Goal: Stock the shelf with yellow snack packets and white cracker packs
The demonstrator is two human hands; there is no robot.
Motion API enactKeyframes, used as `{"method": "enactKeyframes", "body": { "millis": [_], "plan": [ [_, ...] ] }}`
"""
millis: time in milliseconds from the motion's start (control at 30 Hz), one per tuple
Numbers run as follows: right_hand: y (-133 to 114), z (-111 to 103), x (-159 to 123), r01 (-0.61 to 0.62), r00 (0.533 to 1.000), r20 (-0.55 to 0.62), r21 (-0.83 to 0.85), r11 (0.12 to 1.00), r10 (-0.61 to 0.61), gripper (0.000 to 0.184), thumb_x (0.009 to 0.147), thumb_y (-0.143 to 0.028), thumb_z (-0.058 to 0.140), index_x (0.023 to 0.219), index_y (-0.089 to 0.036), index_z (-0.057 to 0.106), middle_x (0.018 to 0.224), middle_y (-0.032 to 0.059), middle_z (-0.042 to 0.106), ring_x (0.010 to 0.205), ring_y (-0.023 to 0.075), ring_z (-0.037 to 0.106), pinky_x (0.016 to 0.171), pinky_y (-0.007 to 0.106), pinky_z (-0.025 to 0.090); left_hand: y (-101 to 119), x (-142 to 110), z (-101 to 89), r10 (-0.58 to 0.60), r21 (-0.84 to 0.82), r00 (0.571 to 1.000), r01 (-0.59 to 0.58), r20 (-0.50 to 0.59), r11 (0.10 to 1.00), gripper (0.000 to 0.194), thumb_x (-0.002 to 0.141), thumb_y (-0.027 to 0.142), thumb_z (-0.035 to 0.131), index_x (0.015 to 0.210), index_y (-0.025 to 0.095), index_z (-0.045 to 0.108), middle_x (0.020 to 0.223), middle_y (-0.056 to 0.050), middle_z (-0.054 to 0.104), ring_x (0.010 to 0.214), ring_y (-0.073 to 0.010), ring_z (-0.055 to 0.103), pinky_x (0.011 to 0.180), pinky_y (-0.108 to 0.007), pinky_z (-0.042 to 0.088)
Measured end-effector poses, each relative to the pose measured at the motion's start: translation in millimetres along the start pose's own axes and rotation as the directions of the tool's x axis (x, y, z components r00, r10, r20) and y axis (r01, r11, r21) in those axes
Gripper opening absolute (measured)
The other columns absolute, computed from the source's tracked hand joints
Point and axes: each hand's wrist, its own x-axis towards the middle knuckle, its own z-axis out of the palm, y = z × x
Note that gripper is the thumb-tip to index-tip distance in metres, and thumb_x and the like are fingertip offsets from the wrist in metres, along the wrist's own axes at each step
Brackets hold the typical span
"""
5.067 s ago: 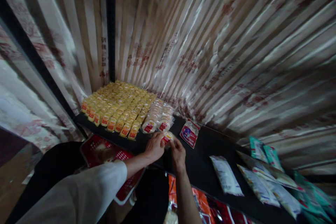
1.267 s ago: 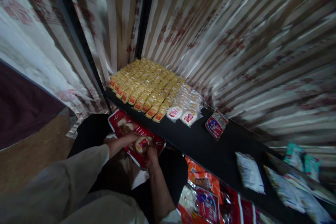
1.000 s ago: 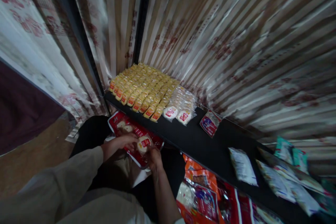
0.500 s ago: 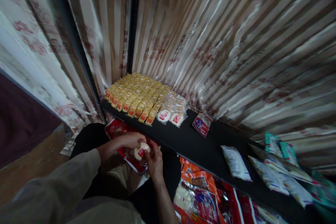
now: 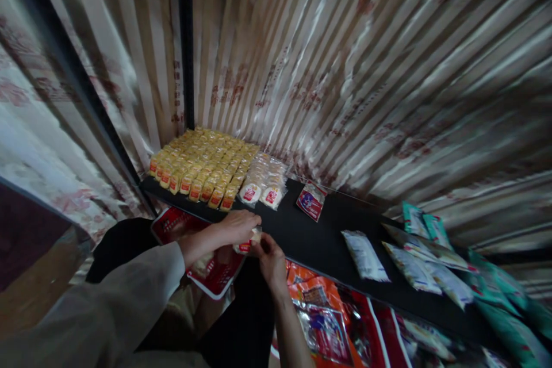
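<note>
Pinched between both hands is a wrapped rice cracker, pale and round with a red label, close to the front edge of the black shelf. My left hand bends over it from above, fingers closed and covering part of it. On its other side my right hand grips the wrapper with thumb and fingers. Below them, on my lap, lies a red bag with a pale edge. Two rows of similar white crackers stand on the shelf beside rows of yellow-wrapped snacks.
A red and purple packet lies on the shelf. Farther right are a white packet and several green and white bags. Orange and red bags sit below the shelf's front edge. A pleated curtain hangs behind.
Both hands have lifted the cracker from over the red bag toward the shelf's front edge. My left hand now covers more of it. The camera view has shifted to the right.
</note>
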Motion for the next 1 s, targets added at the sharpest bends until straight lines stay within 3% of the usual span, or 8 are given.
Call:
{"method": "enactKeyframes", "body": {
  "millis": [100, 200, 333, 467, 767, 1000],
  "plan": [
    [6.9, -9.9, 20.7, -0.061, 0.998, -0.016, 0.209, 0.976, 0.065, 0.032, 0.068, -0.041, 0.065, 0.089, -0.018, 0.066, 0.081, 0.0029, 0.070, 0.072, 0.0180, 0.061, 0.068, 0.028, 0.047, 11.9, 11.3, 6.2, 0.046, 0.021, 0.973, -0.042, -0.227, 0.999, 0.030, 0.081, 0.014, 0.050, 0.111, 0.018, 0.056, 0.118, -0.010, 0.055, 0.115, -0.0235, 0.048, 0.096, -0.033, 0.042],
    [15.3, -19.7, 46.8, -0.069, 0.988, -0.116, 0.252, 0.965, 0.101, 0.035, 0.064, -0.043, 0.067, 0.088, -0.017, 0.065, 0.080, 0.0031, 0.070, 0.070, 0.0169, 0.061, 0.068, 0.027, 0.047, 17.6, 19.6, 19.2, -0.015, 0.000, 0.927, 0.016, -0.376, 1.000, 0.032, 0.085, 0.014, 0.044, 0.115, 0.016, 0.054, 0.131, -0.010, 0.045, 0.121, -0.0241, 0.041, 0.098, -0.034, 0.043],
    [27.1, -29.2, 81.7, -0.075, 0.969, -0.214, 0.221, 0.972, 0.123, 0.037, 0.059, -0.045, 0.068, 0.083, -0.017, 0.064, 0.073, 0.0029, 0.069, 0.066, 0.0170, 0.061, 0.065, 0.028, 0.048, 14.9, 32.8, 41.6, -0.030, -0.008, 0.949, 0.029, -0.313, 1.000, 0.036, 0.085, 0.010, 0.038, 0.116, 0.014, 0.055, 0.132, -0.011, 0.046, 0.121, -0.0236, 0.042, 0.100, -0.035, 0.043],
    [34.8, -30.9, 107.9, -0.084, 0.964, -0.237, 0.169, 0.982, 0.123, 0.041, 0.058, -0.049, 0.065, 0.084, -0.016, 0.065, 0.075, 0.0044, 0.070, 0.068, 0.0178, 0.062, 0.065, 0.027, 0.048, 7.8, 50.4, 55.6, -0.051, 0.011, 0.969, 0.055, -0.241, 0.998, 0.046, 0.082, 0.008, 0.038, 0.126, 0.012, 0.050, 0.137, -0.011, 0.044, 0.122, -0.0245, 0.041, 0.101, -0.035, 0.043],
    [37.7, -27.6, 141.7, -0.068, 0.947, -0.310, 0.055, 0.996, 0.082, 0.045, 0.059, -0.051, 0.061, 0.086, -0.016, 0.065, 0.083, 0.0088, 0.071, 0.077, 0.0225, 0.064, 0.073, 0.032, 0.048, 2.8, 77.4, 56.7, -0.095, 0.009, 0.985, 0.097, -0.147, 0.995, 0.062, 0.075, 0.005, 0.044, 0.137, 0.008, 0.040, 0.147, -0.009, 0.035, 0.134, -0.0251, 0.030, 0.109, -0.032, 0.035],
    [48.2, -22.0, 149.9, -0.065, 0.935, -0.348, 0.018, 0.998, 0.067, 0.053, 0.064, -0.052, 0.058, 0.101, -0.014, 0.062, 0.099, 0.0131, 0.069, 0.088, 0.0235, 0.064, 0.081, 0.033, 0.047, 0.9, 81.1, 58.5, -0.094, 0.011, 0.986, 0.096, -0.140, 0.995, 0.059, 0.077, 0.007, 0.044, 0.136, 0.005, 0.041, 0.144, -0.011, 0.039, 0.134, -0.0260, 0.031, 0.108, -0.034, 0.036]
  ]
}}
